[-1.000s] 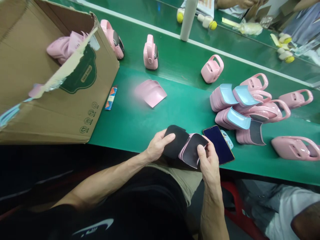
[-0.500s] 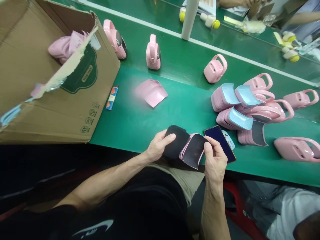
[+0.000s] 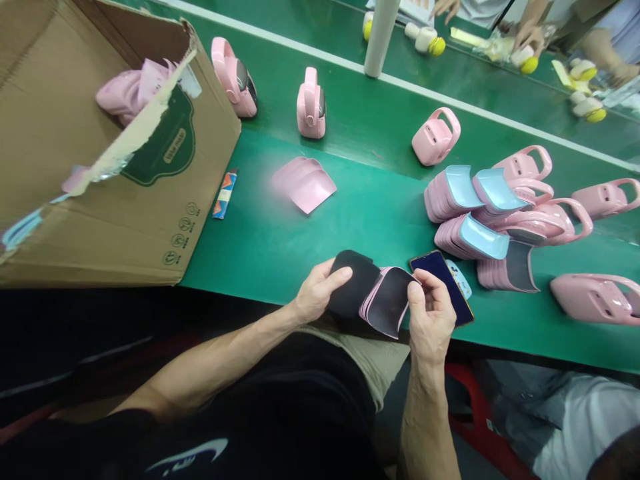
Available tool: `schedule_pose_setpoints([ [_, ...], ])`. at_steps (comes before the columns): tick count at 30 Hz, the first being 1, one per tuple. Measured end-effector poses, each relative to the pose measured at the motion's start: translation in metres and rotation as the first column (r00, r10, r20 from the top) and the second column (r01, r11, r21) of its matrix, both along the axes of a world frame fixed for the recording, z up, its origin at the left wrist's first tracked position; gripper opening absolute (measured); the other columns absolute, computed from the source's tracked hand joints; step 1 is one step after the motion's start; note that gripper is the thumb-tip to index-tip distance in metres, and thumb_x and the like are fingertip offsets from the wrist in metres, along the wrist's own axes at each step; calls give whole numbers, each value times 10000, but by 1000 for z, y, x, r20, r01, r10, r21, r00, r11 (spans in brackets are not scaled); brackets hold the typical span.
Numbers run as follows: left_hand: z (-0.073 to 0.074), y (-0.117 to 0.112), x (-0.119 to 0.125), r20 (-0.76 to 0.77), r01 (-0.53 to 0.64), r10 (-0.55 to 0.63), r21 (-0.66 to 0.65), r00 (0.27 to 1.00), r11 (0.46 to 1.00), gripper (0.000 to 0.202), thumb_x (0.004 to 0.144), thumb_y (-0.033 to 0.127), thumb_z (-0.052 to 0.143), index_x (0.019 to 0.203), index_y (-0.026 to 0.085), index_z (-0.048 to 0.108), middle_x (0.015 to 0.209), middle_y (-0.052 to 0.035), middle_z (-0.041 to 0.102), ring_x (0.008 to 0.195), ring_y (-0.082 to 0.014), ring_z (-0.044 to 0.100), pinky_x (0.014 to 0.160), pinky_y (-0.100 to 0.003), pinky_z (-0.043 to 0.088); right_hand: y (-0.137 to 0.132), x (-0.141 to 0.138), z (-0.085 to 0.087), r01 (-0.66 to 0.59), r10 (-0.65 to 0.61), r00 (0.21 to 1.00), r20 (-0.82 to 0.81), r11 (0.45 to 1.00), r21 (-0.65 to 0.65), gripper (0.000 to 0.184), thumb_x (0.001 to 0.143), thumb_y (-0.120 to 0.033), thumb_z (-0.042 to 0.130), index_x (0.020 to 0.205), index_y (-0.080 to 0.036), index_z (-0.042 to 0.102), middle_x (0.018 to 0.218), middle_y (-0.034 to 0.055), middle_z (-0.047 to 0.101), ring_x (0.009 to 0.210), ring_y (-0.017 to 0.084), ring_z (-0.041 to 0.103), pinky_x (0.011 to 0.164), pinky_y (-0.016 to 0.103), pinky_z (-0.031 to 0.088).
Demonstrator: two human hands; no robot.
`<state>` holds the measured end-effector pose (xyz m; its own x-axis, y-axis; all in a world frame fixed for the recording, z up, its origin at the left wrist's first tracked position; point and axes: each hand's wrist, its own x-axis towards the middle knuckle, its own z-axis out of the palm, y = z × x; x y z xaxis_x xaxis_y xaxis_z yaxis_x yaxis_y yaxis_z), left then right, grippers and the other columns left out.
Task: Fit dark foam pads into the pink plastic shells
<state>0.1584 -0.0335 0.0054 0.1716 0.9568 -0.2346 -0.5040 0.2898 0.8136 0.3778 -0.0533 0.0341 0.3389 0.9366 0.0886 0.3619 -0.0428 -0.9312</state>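
Observation:
Over the table's near edge, my left hand is closed on a black curved sheet, thumb on top. To its right, touching it, is a small stack of curved pink panels with a black top face. My right hand pinches the upper right corner of that stack between thumb and fingers. Right of my right hand lies a dark-screened phone. Farther off on the table, a few loose pink panels overlap. Stacks of curved panels, some with light blue faces, stand at the right.
A large cardboard box stands at the left with pink material inside. Several pink handled devices stand along the green table. A white post rises at the back. Other people's hands work across the table; another person sits at lower right.
My hands and the panels they hold stay almost still. The view has shifted slightly. Across the table, other people's hands have moved, and one now reaches a white-and-yellow part.

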Motion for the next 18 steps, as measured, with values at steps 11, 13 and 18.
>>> schedule_pose_setpoints([
  [11,1,0,1,-2,-10,10,-19,1000,1000,523,902,522,852,1229,116,798,1092,-142,821,974,-280,772,856,-342,608,-5,5,3,-112,109,993,-43,992,-62,583,956,-521,782,1440,-229,641,1382,124,681,1133,251,678,915,398,581],
  [13,0,0,1,-7,-14,14,-18,1000,1000,523,906,524,850,1234,121,799,1065,-132,822,958,-270,768,843,-331,604,-9,10,5,-173,168,984,-59,981,-93,687,938,-515,797,1530,-256,566,1451,137,637,1246,284,653,910,407,591],
  [18,-1,-1,0,-13,-7,7,-13,1000,1000,495,919,513,844,1234,134,802,1047,-120,822,937,-249,763,828,-313,602,-19,13,10,-297,308,951,38,939,-170,947,875,-483,843,1682,-341,367,1656,138,479,1450,342,553,1019,495,589],
])
